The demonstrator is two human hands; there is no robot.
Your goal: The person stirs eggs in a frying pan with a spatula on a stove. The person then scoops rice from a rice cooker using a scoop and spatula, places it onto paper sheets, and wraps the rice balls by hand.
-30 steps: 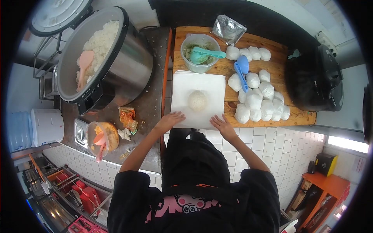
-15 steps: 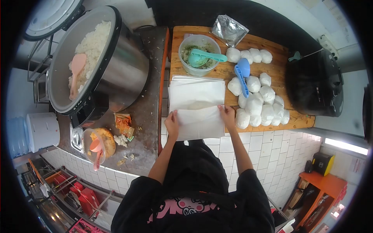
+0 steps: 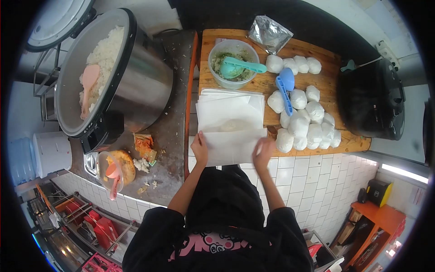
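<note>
A stack of white wrapping paper (image 3: 213, 106) lies at the front edge of the wooden table. On its top sheet rests a pale lump of rice (image 3: 231, 125), partly covered by the sheet's folded front part (image 3: 231, 147). My left hand (image 3: 200, 148) pinches the left edge of that fold between thumb and fingers. Beside the right edge is my right hand (image 3: 263, 153), blurred by motion, so its grip is unclear. Several white-wrapped balls (image 3: 299, 124) are piled to the right, with a blue scoop (image 3: 285, 88) lying on them.
Behind the paper stands a plastic tub (image 3: 233, 84) of green-flecked filling with a turquoise scoop (image 3: 242, 67). A foil pouch (image 3: 269, 34) lies behind it. To the left, a large rice cooker (image 3: 140, 77) holds rice and a pink paddle (image 3: 89, 84). A black pot (image 3: 369, 102) stands right.
The fold's front edge has come down slightly, showing more of the rice lump. My right hand has moved down from the fold's right corner; my left still grips the left edge.
</note>
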